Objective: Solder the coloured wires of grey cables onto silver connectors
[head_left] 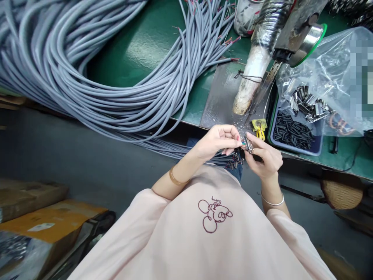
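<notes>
Person in pale pink top, both hands together just right of frame center, at near edge of green desk [145, 46]. Left hand [219, 140], brown bangle at wrist, fingertips pinched nearly closed on thin colored wires [243, 143]; red and blue visible, rest too small to tell. Right hand [266, 157], silver bangle, thumb and fingers closed around a small metal connector [247, 144], fingers partly bent. Connector sits between the two hands, wire ends right at it; whether they touch its pins, cannot tell. Just below the hands, cluster of similar connectors [235, 160] at the ends of gray cables hanging along the desk edge. Big looped bundle of gray cables [116, 91] fills upper left, stripped ends at top center. Above the hands, metal plate [217, 93] with scattered bits, white wrapped tube [252, 77] slanting over it. Yellow clip-like piece [259, 128] just above right hand. Right of frame: blue tray [317, 146] with small black pieces [291, 130], clear plastic bag [335, 58] with metal connector parts partly over it. Cardboard boxes [72, 214] lower left.
</notes>
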A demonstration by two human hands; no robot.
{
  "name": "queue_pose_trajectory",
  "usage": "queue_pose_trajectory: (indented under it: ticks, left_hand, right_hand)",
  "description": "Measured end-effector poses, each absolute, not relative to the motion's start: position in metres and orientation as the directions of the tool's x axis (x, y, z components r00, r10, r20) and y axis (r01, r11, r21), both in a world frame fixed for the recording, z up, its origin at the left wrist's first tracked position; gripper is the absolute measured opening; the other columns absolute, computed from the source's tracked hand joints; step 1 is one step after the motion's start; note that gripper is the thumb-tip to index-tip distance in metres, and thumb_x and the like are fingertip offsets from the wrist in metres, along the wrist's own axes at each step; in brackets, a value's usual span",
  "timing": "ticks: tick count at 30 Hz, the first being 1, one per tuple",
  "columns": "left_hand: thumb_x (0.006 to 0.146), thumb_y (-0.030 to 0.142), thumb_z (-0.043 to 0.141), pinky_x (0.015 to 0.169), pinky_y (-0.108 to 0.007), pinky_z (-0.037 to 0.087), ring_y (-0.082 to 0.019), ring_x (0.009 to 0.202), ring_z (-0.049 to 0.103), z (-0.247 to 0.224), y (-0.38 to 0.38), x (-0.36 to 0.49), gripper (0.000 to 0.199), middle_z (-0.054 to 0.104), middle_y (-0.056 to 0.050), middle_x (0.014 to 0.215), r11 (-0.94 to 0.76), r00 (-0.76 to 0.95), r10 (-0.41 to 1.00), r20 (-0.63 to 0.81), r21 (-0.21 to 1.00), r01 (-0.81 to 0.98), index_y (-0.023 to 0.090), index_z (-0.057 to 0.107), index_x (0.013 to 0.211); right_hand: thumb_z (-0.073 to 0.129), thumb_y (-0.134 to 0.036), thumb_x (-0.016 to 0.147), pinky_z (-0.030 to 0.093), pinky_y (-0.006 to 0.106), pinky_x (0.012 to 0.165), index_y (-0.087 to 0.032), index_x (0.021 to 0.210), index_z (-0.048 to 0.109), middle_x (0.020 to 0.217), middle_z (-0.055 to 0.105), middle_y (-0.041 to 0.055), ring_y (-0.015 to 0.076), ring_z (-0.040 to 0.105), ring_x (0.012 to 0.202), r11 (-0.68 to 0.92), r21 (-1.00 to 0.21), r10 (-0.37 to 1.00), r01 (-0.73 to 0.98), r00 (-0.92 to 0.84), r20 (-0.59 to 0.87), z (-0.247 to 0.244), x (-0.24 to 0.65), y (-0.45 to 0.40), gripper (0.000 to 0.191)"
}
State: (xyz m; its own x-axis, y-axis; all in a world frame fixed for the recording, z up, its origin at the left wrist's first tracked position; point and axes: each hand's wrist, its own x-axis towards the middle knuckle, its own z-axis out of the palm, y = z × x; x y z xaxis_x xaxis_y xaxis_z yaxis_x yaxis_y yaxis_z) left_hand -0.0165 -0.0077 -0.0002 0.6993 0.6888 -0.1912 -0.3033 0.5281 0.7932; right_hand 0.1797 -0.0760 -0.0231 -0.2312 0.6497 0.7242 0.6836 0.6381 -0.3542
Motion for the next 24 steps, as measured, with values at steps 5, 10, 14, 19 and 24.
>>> queue_pose_trajectory:
  ticks: [5, 10, 14, 19, 24]
  left_hand:
    - [0.078, 0.030, 0.082, 0.044, -0.015, 0.041, -0.003, 0.047, 0.054, -0.004, -0.015, -0.019, 0.025, 0.071, -0.002, 0.072, 0.478, 0.645, 0.742, -0.183, 0.819, -0.318, 0.014, 0.068, 0.092]
    - [0.078, 0.030, 0.082, 0.043, -0.015, 0.042, -0.004, 0.047, 0.056, -0.008, -0.023, -0.019, 0.024, 0.072, -0.002, 0.072, 0.416, 0.577, 0.807, -0.126, 0.815, -0.404, 0.015, 0.067, 0.089]
    - [0.082, 0.026, 0.079, 0.055, -0.020, 0.052, -0.008, 0.059, 0.064, -0.004, -0.029, -0.021, 0.012, 0.075, -0.004, 0.079, 0.144, 0.470, 0.881, 0.062, 0.910, -0.389, 0.017, 0.074, 0.087]
    - [0.092, 0.016, 0.063, 0.077, -0.029, 0.057, -0.016, 0.082, 0.072, -0.011, -0.032, -0.026, 0.014, 0.077, -0.007, 0.089, -0.513, 0.474, 0.729, 0.494, 0.853, -0.100, 0.020, 0.076, 0.092]
    - [0.095, 0.014, 0.055, 0.079, -0.030, 0.055, -0.017, 0.082, 0.070, -0.022, -0.035, -0.020, 0.019, 0.076, -0.008, 0.090, -0.589, 0.469, 0.730, 0.497, 0.806, 0.062, 0.016, 0.074, 0.096]
  right_hand:
    - [0.071, -0.017, 0.083, 0.059, 0.027, 0.062, -0.026, 0.088, 0.059, 0.086, 0.078, -0.0008, 0.0163, 0.076, 0.074, 0.522, -0.411, 0.692, 0.747, -0.090, 0.716, -0.019, 0.170, -0.078, 0.016]
    - [0.066, -0.028, 0.091, 0.046, 0.022, 0.047, -0.024, 0.082, 0.054, 0.074, 0.065, -0.0044, 0.0096, 0.060, 0.056, 0.295, -0.782, 0.871, 0.549, 0.182, 0.457, -0.009, 0.158, -0.076, 0.015]
    - [0.064, -0.035, 0.093, 0.035, 0.019, 0.037, -0.024, 0.083, 0.049, 0.063, 0.054, -0.0090, 0.0061, 0.048, 0.042, 0.112, -0.967, 0.979, 0.229, 0.141, 0.147, 0.000, 0.158, -0.068, 0.021]
    - [0.067, -0.037, 0.092, 0.031, 0.018, 0.032, -0.024, 0.082, 0.047, 0.058, 0.050, -0.0110, 0.0051, 0.042, 0.036, 0.055, -0.980, 0.995, 0.191, 0.071, 0.069, 0.008, 0.160, -0.062, 0.026]
    - [0.067, -0.035, 0.092, 0.045, 0.018, 0.042, -0.023, 0.084, 0.052, 0.064, 0.056, -0.0085, 0.0069, 0.057, 0.046, 0.076, -0.880, 0.985, 0.470, 0.099, 0.138, 0.009, 0.157, -0.066, 0.021]
